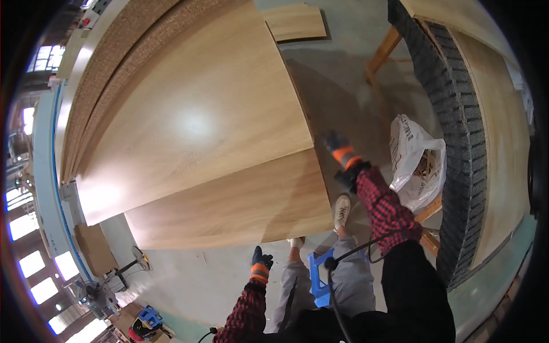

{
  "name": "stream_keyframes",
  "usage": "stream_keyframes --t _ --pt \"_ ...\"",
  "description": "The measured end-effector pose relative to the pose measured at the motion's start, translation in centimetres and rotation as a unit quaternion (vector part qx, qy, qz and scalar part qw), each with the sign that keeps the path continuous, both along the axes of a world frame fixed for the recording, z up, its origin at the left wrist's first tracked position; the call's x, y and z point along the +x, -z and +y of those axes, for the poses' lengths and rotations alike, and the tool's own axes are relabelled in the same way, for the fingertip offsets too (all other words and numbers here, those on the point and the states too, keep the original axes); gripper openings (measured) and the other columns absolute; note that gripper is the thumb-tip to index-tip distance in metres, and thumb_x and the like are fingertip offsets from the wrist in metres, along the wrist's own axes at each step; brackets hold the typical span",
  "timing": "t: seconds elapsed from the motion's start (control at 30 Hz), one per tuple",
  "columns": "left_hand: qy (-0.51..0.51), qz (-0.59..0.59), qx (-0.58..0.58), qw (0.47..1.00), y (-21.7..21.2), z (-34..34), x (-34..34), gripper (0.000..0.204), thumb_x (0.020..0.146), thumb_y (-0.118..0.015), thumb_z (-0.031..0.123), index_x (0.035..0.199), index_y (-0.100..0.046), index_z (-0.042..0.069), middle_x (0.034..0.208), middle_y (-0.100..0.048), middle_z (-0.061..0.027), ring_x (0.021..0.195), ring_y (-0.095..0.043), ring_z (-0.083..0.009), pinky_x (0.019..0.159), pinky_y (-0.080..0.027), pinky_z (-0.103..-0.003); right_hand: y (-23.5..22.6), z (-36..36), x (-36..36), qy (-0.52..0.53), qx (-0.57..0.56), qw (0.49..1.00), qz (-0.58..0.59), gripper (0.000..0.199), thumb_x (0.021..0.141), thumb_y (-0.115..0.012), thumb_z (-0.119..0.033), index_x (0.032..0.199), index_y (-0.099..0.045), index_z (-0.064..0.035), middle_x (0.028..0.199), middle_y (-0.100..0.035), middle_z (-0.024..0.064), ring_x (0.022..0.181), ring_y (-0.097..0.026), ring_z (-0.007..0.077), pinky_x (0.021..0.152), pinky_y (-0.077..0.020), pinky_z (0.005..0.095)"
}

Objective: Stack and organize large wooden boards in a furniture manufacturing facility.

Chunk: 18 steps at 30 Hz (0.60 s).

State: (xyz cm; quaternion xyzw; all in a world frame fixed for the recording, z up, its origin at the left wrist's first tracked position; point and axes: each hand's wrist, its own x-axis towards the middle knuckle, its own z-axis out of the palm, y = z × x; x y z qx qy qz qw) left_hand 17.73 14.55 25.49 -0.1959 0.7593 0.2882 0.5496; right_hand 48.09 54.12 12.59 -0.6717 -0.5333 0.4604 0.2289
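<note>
Nearest to the camera, the person's two grey trouser legs are showing above a blue plastic stool, with a black cable trailing across the lap. The left hand, in a dark glove with an orange cuff, is hanging free below the near edge of the boards, touching nothing; whether its fingers are spread or curled I cannot tell. The right hand, gloved the same way, is reaching up to the right corner of the upper wood panel, where it seems to be pressing against the edge, though the fingers are too blurred to say how they are closing. That panel is lying tilted across a lower wood panel, so two large boards are showing here, with a third small offcut lying on the concrete floor farther off. Such a sheet is likely stiff, heavy and smooth-faced, so gripping it by the edges near a corner looks safest. One white plastic bag is sitting to the right, beside a dark ribbed mat along a bench.
</note>
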Motion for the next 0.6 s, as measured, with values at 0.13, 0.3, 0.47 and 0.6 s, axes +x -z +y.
stream_keyframes --t 0.13,0.3,0.47,0.6 --pt "-0.133 -0.016 0.004 0.991 4.3 -3.8 -6.1 0.072 0.074 -0.053 0.054 0.129 -0.022 0.018 0.121 -0.036 -0.0187 0.109 -0.041 -0.0371 0.086 -0.036 -0.050 -1.4 -7.7 -8.9 0.029 0.044 0.998 0.035 0.038 0.080 -0.049 -0.037 0.090 -0.060 -0.0020 0.089 -0.060 0.0188 0.086 -0.056 0.0350 0.074 -0.0429 0.0397" --pt "-0.228 -0.033 0.096 0.968 7.5 -3.4 -6.9 0.055 0.073 -0.052 0.055 0.117 -0.041 0.023 0.115 -0.047 -0.0116 0.106 -0.044 -0.0323 0.087 -0.034 -0.050 -3.4 -11.3 -12.0 0.175 0.016 0.981 -0.082 0.038 0.081 -0.048 -0.036 0.090 -0.059 0.0000 0.086 -0.059 0.0206 0.081 -0.055 0.0380 0.071 -0.0428 0.0411" --pt "-0.317 -0.049 0.224 0.920 7.9 -2.4 -7.0 0.055 0.071 -0.052 0.058 0.110 -0.050 0.020 0.115 -0.051 -0.0029 0.105 -0.046 -0.0276 0.090 -0.032 -0.047 -4.5 -11.4 -10.5 0.088 0.029 0.993 -0.071 0.042 0.083 -0.046 -0.038 0.090 -0.058 0.0014 0.092 -0.058 0.0221 0.088 -0.053 0.0371 0.073 -0.0413 0.0417" --pt "-0.381 -0.055 0.219 0.896 4.0 -1.6 -8.4 0.069 0.065 -0.051 0.067 0.113 -0.048 0.019 0.118 -0.049 -0.0029 0.106 -0.044 -0.0249 0.091 -0.033 -0.047 -7.1 -16.0 -8.6 0.172 0.080 0.982 0.014 0.037 0.084 -0.048 -0.034 0.089 -0.059 0.0012 0.088 -0.060 0.0148 0.084 -0.055 0.0270 0.073 -0.0420 0.0362"
